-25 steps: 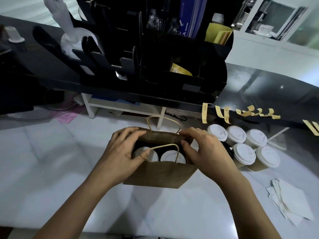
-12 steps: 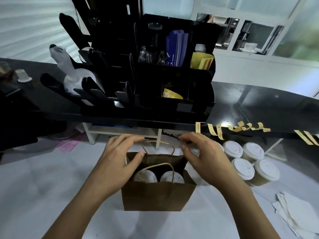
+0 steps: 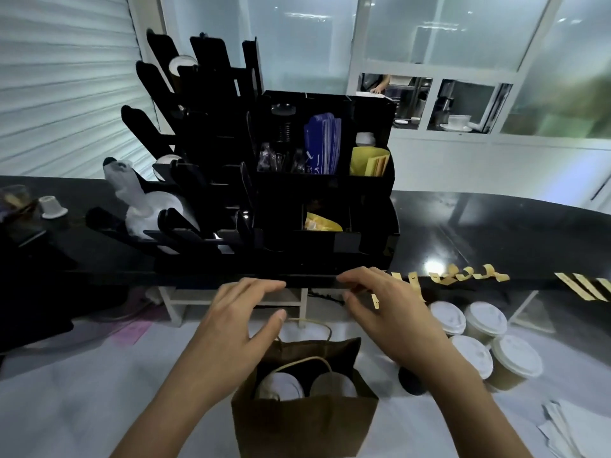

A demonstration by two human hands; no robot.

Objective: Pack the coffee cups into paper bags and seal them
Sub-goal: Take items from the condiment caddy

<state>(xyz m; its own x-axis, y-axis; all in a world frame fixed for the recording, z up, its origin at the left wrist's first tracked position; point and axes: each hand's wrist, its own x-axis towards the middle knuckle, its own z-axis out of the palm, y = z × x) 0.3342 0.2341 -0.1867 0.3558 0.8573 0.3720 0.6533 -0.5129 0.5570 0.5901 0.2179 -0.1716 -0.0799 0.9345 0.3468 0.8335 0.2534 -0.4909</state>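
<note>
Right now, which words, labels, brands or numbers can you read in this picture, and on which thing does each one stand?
No text can be read with certainty.
Blue cards in the black organizer: white marks, too blurred to read.
Yellow sticker strips on the counter edge: small dark marks, too small to read.
Paper bag: no print visible.
Cup lids: no legible text.

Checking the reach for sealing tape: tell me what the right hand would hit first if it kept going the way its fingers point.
The right hand points up-left toward the black counter edge, so that edge likely comes first, left of the yellow tape strips. Depth is unclear from this view.
</note>
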